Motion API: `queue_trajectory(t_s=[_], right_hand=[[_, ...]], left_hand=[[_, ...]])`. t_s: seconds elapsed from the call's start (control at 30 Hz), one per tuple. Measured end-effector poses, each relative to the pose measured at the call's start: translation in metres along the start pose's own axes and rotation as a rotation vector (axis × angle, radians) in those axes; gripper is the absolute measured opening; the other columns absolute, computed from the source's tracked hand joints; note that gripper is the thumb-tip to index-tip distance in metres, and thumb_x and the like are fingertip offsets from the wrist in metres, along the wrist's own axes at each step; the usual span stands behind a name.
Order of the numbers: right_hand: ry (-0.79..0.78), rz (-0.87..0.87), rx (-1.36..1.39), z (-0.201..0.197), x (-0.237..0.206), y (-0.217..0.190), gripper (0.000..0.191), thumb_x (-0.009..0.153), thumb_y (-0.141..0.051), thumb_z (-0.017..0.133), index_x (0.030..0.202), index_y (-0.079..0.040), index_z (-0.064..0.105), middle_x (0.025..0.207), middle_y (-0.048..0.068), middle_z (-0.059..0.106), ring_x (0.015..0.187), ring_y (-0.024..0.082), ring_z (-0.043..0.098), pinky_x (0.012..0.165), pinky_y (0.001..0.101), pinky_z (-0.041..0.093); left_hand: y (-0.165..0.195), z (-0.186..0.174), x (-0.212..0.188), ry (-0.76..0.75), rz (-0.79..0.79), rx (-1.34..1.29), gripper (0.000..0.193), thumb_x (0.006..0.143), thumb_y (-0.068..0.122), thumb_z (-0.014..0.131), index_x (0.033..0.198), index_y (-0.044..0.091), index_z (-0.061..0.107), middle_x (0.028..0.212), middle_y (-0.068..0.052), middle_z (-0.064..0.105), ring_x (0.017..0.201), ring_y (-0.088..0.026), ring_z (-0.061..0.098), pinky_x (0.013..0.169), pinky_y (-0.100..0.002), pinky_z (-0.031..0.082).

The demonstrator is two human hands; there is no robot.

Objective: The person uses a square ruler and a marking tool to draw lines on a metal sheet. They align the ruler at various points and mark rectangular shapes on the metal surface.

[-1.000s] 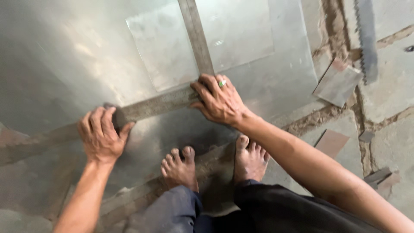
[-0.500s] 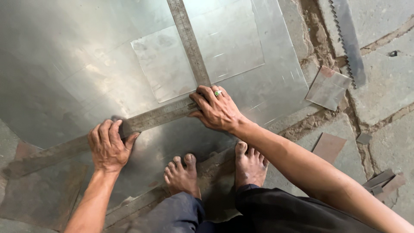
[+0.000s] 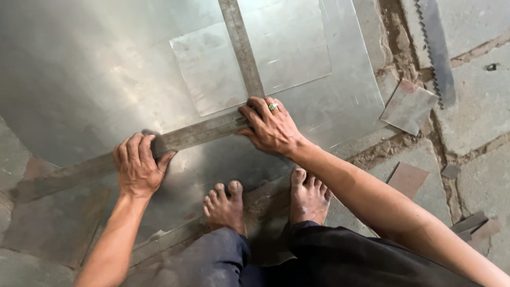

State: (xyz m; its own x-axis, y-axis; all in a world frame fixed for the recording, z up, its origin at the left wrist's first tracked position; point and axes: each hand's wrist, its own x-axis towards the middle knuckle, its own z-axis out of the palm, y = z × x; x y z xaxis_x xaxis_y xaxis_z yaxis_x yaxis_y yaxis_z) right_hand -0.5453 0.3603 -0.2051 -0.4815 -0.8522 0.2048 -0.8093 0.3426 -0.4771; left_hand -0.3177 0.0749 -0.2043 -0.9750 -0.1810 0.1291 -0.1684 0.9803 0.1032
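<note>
Head view, looking down at a squatting person's two hands and bare feet. A steel framing square [image 3: 212,127], dull grey with worn, stained faces, lies flat on a large sheet of metal [image 3: 95,69] spread over the floor. The square is L-shaped: one long blade runs from the corner up toward the top edge of the view, and the other runs left and slightly downward, past the sheet's lower edge onto the stone floor [image 3: 478,122].

The right hand [image 3: 271,127] lies flat over the corner of the square, fingers [image 3: 254,114] spread and pressing down on the steel rather than closed around it; a ring with a green stone sits on one finger. The left hand [image 3: 137,166] rests on the leftward blade, its fingers [image 3: 139,146] curled over the upper edge of the blade and the thumb lying against the lower edge, so the blade is gripped lightly between them.

A smaller, brighter rectangular sheet [image 3: 287,48] lies on top of the large one, under the upward blade. Both bare feet [image 3: 265,199] stand at the near edge of the large sheet.

On the floor to the right lie a small square offcut of metal [image 3: 409,106], a toothed saw blade [image 3: 433,48] beside it, and a reddish flat piece [image 3: 408,179] nearer the right forearm. No containers are visible.
</note>
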Motion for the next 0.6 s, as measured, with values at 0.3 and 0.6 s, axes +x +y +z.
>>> queue_trajectory(t_s=[0.3, 0.6], right_hand=[[0.227, 0.287, 0.123, -0.041, -0.028, -0.009, 0.050, 0.098, 0.003, 0.049, 0.147, 0.001, 0.045, 0.130, 0.026, 0.051, 0.103, 0.036, 0.060, 0.091, 0.0402, 0.056], [-0.251, 0.532, 0.068, -0.039, 0.039, 0.027, 0.054, 0.099, -0.008, 0.058, 0.150, 0.001, 0.045, 0.075, 0.025, 0.069, 0.062, 0.042, 0.066, 0.062, 0.0517, 0.052]], left_hand=[[0.061, -0.034, 0.112, -0.032, 0.126, -0.229, 0.067, 0.102, 0.051, 0.072, 0.150, 0.007, 0.056, 0.149, -0.009, 0.057, 0.140, -0.030, 0.048, 0.119, -0.047, 0.039], [0.152, -0.034, 0.255, -0.593, -0.089, -0.121, 0.126, 0.066, 0.030, 0.096, 0.161, -0.001, 0.020, 0.171, -0.015, -0.001, 0.153, -0.041, 0.015, 0.117, -0.054, 0.029]])
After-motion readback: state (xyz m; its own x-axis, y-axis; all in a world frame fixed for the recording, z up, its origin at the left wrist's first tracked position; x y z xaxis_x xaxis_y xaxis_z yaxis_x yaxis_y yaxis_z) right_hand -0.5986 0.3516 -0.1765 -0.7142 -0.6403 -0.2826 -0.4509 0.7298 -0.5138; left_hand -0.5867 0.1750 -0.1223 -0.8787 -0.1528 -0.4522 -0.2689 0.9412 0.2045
